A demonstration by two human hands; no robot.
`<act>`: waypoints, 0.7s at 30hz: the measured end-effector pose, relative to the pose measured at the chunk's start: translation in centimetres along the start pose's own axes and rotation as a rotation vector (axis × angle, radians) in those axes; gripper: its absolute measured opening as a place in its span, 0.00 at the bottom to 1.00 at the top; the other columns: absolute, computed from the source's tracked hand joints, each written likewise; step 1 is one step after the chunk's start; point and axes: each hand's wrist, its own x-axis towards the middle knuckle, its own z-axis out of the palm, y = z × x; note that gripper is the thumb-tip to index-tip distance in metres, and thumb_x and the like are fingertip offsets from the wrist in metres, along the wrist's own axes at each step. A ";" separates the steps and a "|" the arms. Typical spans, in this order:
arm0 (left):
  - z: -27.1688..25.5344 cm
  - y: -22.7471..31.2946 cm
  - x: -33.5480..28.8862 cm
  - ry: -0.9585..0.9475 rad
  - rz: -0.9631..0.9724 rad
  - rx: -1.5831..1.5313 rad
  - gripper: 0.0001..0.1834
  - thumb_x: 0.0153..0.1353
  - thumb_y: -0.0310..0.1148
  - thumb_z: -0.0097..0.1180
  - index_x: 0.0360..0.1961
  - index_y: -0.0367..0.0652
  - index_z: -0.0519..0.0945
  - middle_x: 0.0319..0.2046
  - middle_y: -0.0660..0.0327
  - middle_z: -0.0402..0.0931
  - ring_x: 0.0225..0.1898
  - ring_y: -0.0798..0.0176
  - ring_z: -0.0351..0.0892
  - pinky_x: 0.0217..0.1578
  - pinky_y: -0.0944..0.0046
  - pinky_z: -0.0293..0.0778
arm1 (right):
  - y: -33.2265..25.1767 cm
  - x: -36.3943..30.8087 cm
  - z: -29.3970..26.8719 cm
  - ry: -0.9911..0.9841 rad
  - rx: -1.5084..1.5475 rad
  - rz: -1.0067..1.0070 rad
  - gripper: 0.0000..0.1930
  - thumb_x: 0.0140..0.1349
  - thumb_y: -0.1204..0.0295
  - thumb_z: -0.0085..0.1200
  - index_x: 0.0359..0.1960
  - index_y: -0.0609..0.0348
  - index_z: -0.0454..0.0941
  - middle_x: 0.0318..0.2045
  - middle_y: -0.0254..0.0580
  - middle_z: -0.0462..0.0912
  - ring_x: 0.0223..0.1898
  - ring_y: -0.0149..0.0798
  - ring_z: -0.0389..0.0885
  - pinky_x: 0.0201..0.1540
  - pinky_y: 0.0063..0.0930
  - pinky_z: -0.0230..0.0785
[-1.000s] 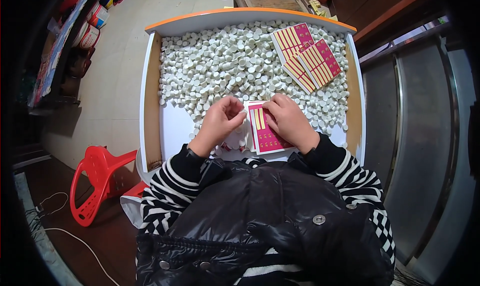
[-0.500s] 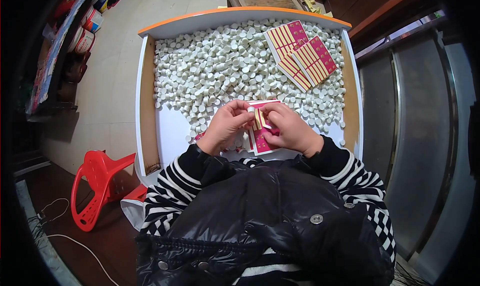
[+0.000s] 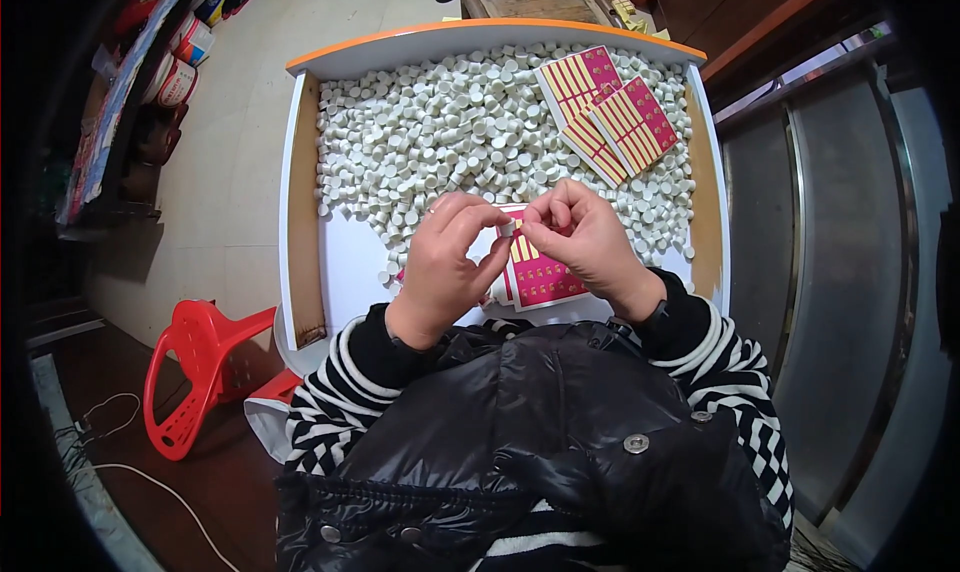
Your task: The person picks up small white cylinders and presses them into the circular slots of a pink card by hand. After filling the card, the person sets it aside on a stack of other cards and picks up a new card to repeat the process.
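Note:
My left hand [image 3: 450,262] pinches a small white cylindrical cap [image 3: 507,229] between thumb and fingertips. Right beside it, my right hand [image 3: 585,234] has thumb and index finger pressed together, nearly touching the cap. Anything between those fingertips is too small to make out. Under both hands lies a small stack of magenta sticker sheets [image 3: 545,284] with pale yellow strips, partly hidden by my fingers. A thick heap of white caps [image 3: 430,122] spreads beyond my hands in a shallow white drawer-like tray [image 3: 304,172] with an orange far edge.
More magenta and yellow sticker sheets [image 3: 632,127] lie fanned on the caps at the far right. A red plastic chair [image 3: 195,372] stands to the left of the tray. Tubs [image 3: 178,82] line the far left, and grey panels [image 3: 850,222] stand on the right.
My right hand has risen off the sticker sheet, and its fingertips have come up to the cap. My left hand still holds the cap, now turned more upright.

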 end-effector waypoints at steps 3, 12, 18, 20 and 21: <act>-0.2 0.4 0.2 0.005 0.038 0.036 0.13 0.42 0.20 0.64 0.31 0.40 0.76 0.29 0.57 0.74 0.31 0.54 0.75 0.33 0.60 0.70 | -0.1 -0.1 0.4 0.011 -0.027 -0.027 0.18 0.57 0.78 0.59 0.24 0.53 0.57 0.31 0.37 0.76 0.31 0.22 0.69 0.34 0.15 0.65; 0.3 0.8 0.4 0.003 0.102 0.119 0.14 0.41 0.20 0.64 0.32 0.41 0.77 0.30 0.57 0.74 0.32 0.55 0.74 0.34 0.60 0.70 | 0.5 0.2 0.2 -0.027 -0.128 -0.133 0.18 0.57 0.80 0.58 0.24 0.53 0.57 0.31 0.34 0.74 0.32 0.21 0.69 0.35 0.15 0.65; 0.0 0.7 0.1 0.021 -0.040 -0.098 0.13 0.42 0.21 0.65 0.32 0.41 0.79 0.31 0.60 0.73 0.33 0.60 0.74 0.34 0.64 0.69 | 0.4 -0.2 -0.8 -0.020 0.204 0.049 0.13 0.59 0.79 0.57 0.27 0.55 0.63 0.32 0.34 0.73 0.32 0.23 0.69 0.37 0.16 0.65; 0.2 0.5 -0.1 0.042 -0.168 -0.335 0.13 0.44 0.21 0.66 0.33 0.41 0.79 0.33 0.61 0.73 0.34 0.64 0.73 0.35 0.67 0.69 | 0.8 -0.2 -0.9 -0.041 0.377 0.193 0.10 0.60 0.79 0.56 0.29 0.57 0.66 0.32 0.35 0.74 0.32 0.24 0.70 0.38 0.17 0.66; 0.3 0.4 -0.2 0.044 -0.165 -0.334 0.13 0.44 0.21 0.66 0.33 0.41 0.79 0.33 0.61 0.73 0.34 0.64 0.73 0.35 0.67 0.69 | 0.8 -0.1 -0.7 -0.042 0.376 0.191 0.10 0.60 0.79 0.56 0.29 0.57 0.66 0.32 0.35 0.74 0.32 0.24 0.70 0.38 0.17 0.66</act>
